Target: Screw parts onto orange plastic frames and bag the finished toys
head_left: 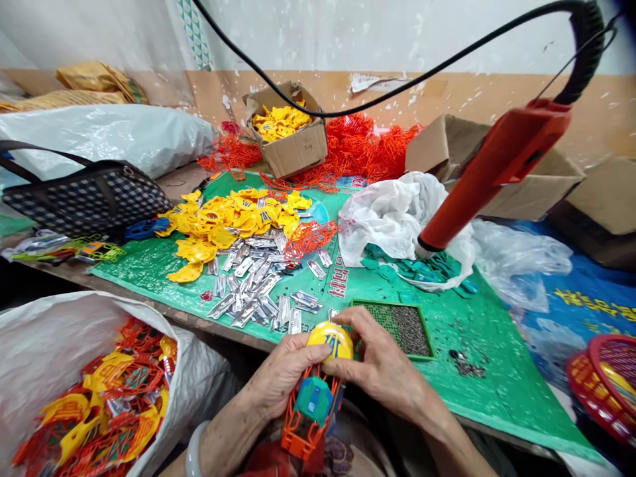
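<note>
My left hand [281, 374] and my right hand [382, 364] meet at the table's near edge, both closed on one small plastic assembly. Its yellow cap [332, 340] with blue markings is pinched between the fingers of both hands. Below the cap hangs an orange lattice frame [303, 424] with a teal plastic piece [314, 399] set in it. A pale bangle [195, 447] circles my left wrist.
A green mat [477, 331] carries a heap of yellow caps [233, 222], several metal clips [258, 285], a green tray of small screws [405, 328] and white bags [397, 212]. An orange tool [491, 172] hangs on a black cable. A bag of finished pieces [99, 397] stands at left.
</note>
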`<state>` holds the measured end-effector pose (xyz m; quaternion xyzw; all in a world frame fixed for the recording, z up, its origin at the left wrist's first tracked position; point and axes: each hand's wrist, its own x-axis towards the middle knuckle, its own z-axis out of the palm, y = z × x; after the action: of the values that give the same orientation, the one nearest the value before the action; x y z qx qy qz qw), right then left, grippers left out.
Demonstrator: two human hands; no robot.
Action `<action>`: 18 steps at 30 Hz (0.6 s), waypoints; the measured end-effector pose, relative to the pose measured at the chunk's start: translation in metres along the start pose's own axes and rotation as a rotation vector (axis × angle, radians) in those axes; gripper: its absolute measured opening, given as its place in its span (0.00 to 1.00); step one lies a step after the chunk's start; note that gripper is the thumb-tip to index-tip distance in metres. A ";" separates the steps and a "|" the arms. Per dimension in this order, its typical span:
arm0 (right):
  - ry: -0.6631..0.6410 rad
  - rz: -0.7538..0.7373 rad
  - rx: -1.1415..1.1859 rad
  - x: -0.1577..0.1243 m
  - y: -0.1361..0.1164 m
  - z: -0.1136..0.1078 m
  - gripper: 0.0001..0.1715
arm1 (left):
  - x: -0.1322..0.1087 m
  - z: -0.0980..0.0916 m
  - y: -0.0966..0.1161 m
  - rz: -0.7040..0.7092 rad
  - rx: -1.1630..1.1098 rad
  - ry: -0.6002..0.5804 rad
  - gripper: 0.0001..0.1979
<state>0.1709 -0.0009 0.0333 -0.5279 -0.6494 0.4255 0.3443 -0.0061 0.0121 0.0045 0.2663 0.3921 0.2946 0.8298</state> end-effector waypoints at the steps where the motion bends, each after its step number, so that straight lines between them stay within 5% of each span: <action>1: 0.065 -0.022 0.004 -0.002 0.000 -0.009 0.23 | 0.000 0.000 -0.001 -0.001 -0.009 0.003 0.13; 3: 0.360 -0.037 0.017 -0.006 0.001 -0.034 0.22 | 0.002 0.000 -0.002 -0.002 -0.026 0.028 0.11; 7: 1.184 -0.123 -0.027 0.000 0.010 -0.099 0.29 | 0.005 -0.001 -0.003 -0.022 -0.063 0.078 0.11; 9: 1.343 -0.178 -0.063 0.011 0.014 -0.130 0.34 | 0.004 0.000 -0.004 -0.037 -0.065 0.080 0.12; 13: 1.120 -0.255 0.010 0.047 0.015 -0.171 0.49 | -0.001 0.002 -0.005 -0.054 -0.057 0.066 0.13; 18: 0.656 -0.340 0.303 0.101 0.000 -0.169 0.34 | -0.005 0.003 -0.005 -0.022 -0.061 0.098 0.13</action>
<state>0.3020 0.1304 0.1005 -0.4639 -0.5131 0.2621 0.6729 -0.0052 0.0050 0.0051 0.2216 0.4259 0.3099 0.8207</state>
